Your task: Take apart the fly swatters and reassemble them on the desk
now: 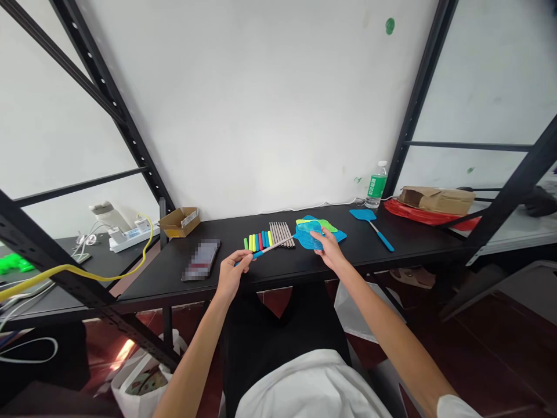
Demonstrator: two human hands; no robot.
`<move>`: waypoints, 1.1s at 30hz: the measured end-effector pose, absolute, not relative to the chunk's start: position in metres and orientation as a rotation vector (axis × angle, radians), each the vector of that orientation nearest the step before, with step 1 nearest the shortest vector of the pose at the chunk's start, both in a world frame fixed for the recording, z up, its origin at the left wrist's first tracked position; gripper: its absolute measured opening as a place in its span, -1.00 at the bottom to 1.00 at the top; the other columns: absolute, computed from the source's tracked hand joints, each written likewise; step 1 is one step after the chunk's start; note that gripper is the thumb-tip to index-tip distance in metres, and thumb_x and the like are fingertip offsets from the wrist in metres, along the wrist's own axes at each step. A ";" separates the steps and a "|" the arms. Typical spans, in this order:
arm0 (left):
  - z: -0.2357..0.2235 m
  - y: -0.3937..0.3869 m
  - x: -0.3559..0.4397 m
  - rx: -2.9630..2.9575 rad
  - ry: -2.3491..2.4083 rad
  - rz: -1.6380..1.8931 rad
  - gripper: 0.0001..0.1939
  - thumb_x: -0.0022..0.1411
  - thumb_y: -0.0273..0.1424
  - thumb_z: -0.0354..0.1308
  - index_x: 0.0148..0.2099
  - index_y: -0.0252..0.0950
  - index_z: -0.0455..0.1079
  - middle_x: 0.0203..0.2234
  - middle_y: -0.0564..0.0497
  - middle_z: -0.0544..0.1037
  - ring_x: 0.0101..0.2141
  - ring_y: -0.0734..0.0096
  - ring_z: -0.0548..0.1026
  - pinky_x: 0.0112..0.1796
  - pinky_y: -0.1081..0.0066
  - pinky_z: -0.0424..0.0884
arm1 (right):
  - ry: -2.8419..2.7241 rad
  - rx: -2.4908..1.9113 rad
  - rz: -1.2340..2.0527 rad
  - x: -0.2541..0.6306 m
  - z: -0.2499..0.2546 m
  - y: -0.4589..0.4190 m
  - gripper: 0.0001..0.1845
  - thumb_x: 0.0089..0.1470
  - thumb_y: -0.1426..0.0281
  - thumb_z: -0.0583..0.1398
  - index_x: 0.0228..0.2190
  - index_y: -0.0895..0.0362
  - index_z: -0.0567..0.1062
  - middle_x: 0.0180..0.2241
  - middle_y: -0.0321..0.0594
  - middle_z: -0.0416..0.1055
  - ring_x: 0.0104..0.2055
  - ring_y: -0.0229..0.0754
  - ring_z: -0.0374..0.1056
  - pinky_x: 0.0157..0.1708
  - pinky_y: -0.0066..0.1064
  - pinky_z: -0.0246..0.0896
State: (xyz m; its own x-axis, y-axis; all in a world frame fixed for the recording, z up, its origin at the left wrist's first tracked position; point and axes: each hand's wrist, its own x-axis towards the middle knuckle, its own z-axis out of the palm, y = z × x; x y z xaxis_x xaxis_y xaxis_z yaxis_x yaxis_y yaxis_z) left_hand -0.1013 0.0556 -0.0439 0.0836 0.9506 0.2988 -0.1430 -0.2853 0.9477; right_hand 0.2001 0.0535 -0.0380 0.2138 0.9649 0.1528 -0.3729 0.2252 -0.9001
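Left hand (235,266), in the head view, is pinching a blue fly swatter (278,244) by its blue grip; the right hand (327,247) has its thumb and fingers closed on the mesh head. We find the swatter held slantwise between both hands, over the front of the worktop (300,268). Its shaft crosses our sight of the metal rods (278,231); whether it touches them we cannot tell. Should it sweep low, we judge that the rods could roll apart and the coloured grips (262,240) beside them be knocked out of their row. Uneven force between the hands could bend the thin shaft or crease the head, and a twist at either end might work a joint loose. Loose heads (333,226) lie piled just behind the right hand; a brush of the knuckles could slide them. We also note the phone (202,260) near the left hand, where a backward slip of the elbow or wrist might strike it.
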 end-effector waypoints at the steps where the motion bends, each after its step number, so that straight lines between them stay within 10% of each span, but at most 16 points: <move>1: -0.044 0.056 -0.101 1.369 0.881 1.402 -0.70 0.05 -0.24 0.38 -0.22 -0.33 0.55 -0.44 -0.03 0.54 -0.54 0.58 0.24 -0.49 0.47 0.18 | -0.871 -0.869 1.101 0.200 -0.038 0.053 -0.53 -0.22 0.16 0.43 -0.33 0.03 0.35 -0.49 -0.41 0.24 -0.57 -0.39 0.06 -0.70 -0.54 -0.15; 33: -0.039 0.053 -0.102 1.174 0.737 1.535 -0.69 -0.02 -0.40 0.38 -0.17 -0.25 0.49 -0.40 0.10 0.44 -0.51 0.61 0.31 -0.46 0.48 0.28 | -0.930 -0.993 1.020 0.197 -0.037 0.051 -0.46 -0.21 0.11 0.38 -0.17 -0.02 0.39 -0.47 -0.37 0.34 -0.57 -0.34 0.18 -0.71 -0.56 -0.07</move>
State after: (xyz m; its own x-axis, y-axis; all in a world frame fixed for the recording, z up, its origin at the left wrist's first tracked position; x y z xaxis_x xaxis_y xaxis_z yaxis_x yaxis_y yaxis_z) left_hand -0.1024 0.0535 -0.0393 -0.0016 0.9511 0.3090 -0.3533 -0.2896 0.8896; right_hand 0.1974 0.0512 -0.0370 0.2555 0.9556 0.1466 -0.2340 0.2083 -0.9497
